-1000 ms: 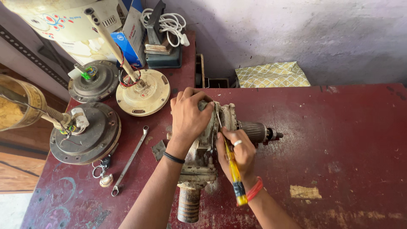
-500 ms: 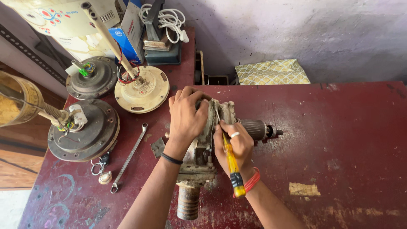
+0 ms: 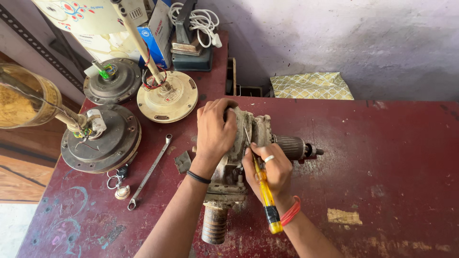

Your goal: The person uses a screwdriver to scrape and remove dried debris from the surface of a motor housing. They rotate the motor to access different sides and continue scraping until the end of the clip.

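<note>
1. nearest the camera, the right hand (image 3: 268, 168) is closed around a yellow-handled screwdriver (image 3: 266, 197), fingers pinching the shaft low down; its tip points into a seam on top of the grimy motor assembly (image 3: 239, 165).
2. the motor assembly lies on its side in the middle of the dark red table (image 3: 392, 157), a ribbed round end (image 3: 214, 224) toward the viewer and a wound rotor end with a short shaft (image 3: 296, 148) sticking out to the right.
3. the left hand (image 3: 216, 129) is pressed over the far end of the housing, fingers curled down on it, steadying it.
4. judging by this, the housing looks closed and in one piece; the work seems to be at the prying or unscrewing stage, with opening it yet to come. whether any fasteners are out i cannot tell.
5. just left lies a ring spanner (image 3: 149, 173), untouched, with a small metal plate (image 3: 183, 161) between it and the motor.
6. further left and back sit three ceiling fan motors: a dark one (image 3: 103, 143), a cream one (image 3: 167, 98), another dark one (image 3: 112, 81).
</note>
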